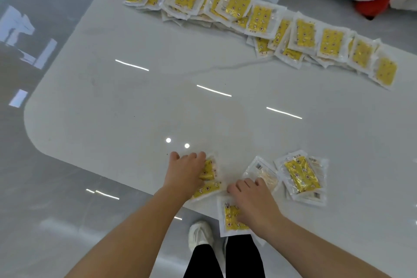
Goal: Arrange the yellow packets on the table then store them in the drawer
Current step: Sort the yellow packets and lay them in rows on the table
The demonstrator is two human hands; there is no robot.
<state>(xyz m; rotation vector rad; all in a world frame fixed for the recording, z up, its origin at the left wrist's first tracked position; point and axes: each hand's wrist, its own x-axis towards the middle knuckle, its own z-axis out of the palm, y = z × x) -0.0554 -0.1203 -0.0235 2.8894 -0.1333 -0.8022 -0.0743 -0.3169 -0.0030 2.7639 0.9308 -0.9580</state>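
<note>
My left hand (187, 171) and right hand (253, 201) press spread on yellow packets (301, 176); 6 o'clock packet (231, 221) overhangs tabletop (135, 108), could slide off.

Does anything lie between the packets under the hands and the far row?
Nothing visible does. Left hand and right hand touch near packets; the table up to the far row is bare.

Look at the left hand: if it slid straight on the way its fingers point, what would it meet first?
Bare table first; the left hand seems aimed across it at the far row of packets, though the exact line is uncertain.
</note>
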